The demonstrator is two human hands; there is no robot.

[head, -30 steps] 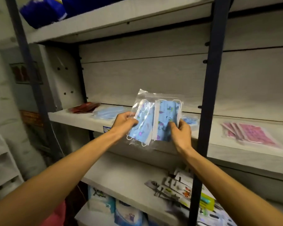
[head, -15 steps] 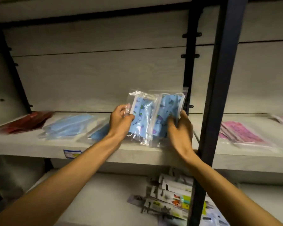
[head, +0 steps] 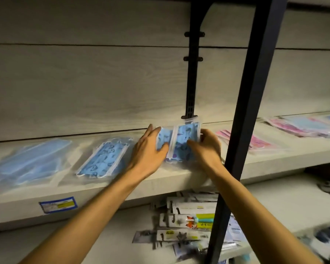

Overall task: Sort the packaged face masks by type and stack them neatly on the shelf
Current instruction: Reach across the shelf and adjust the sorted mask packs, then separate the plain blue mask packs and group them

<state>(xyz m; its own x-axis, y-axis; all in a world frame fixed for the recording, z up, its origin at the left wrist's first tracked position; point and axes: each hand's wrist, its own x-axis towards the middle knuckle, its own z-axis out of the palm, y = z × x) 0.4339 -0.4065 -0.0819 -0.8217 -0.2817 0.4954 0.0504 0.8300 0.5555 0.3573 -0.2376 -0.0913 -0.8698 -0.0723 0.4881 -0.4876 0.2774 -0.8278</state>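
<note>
Both hands [head: 179, 147] pinching printed mask packet [head: 181, 143] sides, long axis pointing toward back wall.

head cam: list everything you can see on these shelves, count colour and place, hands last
printed mask pack: one, blue with small figures, held over the shelf's middle
second printed pack: one, blue, flat on the shelf left of the hands
plain mask packs: count unclear, light blue, far left
pink mask packs: count unclear, right of the post
shelf: pale wood grain
post: one, dark, upright in front
carded packets: several, mixed colours, lower shelf
left hand: grips the held pack's left side
right hand: grips its right side
</note>
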